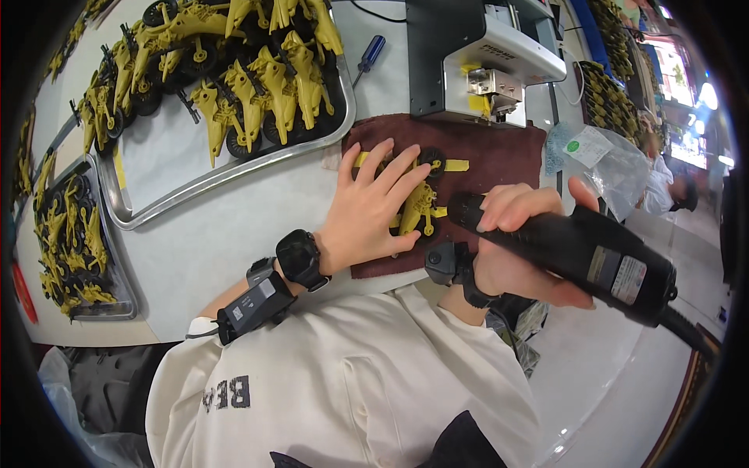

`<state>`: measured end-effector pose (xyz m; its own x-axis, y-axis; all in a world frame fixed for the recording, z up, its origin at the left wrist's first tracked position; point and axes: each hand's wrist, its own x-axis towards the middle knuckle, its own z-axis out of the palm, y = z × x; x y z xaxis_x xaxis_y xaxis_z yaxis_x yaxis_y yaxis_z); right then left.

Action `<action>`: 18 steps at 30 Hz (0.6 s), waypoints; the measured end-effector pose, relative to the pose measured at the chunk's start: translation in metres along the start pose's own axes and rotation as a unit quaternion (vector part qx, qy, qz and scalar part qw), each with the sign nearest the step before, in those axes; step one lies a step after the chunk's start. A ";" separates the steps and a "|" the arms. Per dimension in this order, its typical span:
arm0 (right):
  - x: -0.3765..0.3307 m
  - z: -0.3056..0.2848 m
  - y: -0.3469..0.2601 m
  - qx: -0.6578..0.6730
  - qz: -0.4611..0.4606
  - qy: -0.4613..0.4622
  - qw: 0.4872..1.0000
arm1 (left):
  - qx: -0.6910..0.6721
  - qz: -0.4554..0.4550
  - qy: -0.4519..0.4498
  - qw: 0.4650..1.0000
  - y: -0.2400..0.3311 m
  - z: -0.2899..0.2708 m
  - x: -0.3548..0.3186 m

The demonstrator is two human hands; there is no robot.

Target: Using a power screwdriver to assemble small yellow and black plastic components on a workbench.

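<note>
Left hand (373, 204) flat, fingers spread, pressing down on yellow plastic toy vehicle part with black wheels (420, 209), not gripping it. Part lying on dark brown cloth mat (499, 160) at near edge of white worktable (218, 234), partly hidden under fingers. Right hand (519, 257) wrapped tight around black cylindrical electric screwdriver (577, 253), tip end pointing left toward toy part, just beside it; contact with part not clear. Cable running off tool's rear toward lower right. Black watch-like bands on both wrists, small black device strapped to left forearm.

Beyond mat: grey and white benchtop machine (484, 58) with yellow piece in its fixture. Blue-handled screwdriver (370, 54) lying on table left of machine. Large metal tray (226, 175) upper left, heaped with same yellow wheeled parts. Second metal tray (117, 308) at far left, also holding yellow parts. Clear plastic bag (608, 168) right of mat. Another person in white at far right edge, well apart.
</note>
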<state>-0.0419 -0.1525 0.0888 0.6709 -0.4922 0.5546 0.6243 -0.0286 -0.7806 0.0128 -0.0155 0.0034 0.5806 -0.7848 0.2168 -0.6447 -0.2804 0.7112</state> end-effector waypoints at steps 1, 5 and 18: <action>-0.002 -0.004 0.001 -0.001 -0.008 -0.017 1.000 | 0.002 -0.001 0.000 1.000 0.000 0.000 0.000; -0.009 -0.013 0.011 0.038 0.004 -0.003 0.999 | -0.004 0.000 -0.001 1.000 -0.001 0.000 0.000; 0.014 -0.019 0.010 0.022 -0.043 -0.091 0.995 | -0.004 -0.002 -0.009 1.000 -0.004 -0.002 0.004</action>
<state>-0.0336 -0.1758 0.0835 0.6725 -0.3242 0.6653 0.6971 -0.0244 -0.7165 0.0184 -0.0162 0.0021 0.5744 -0.7932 0.2024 -0.6379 -0.2787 0.7180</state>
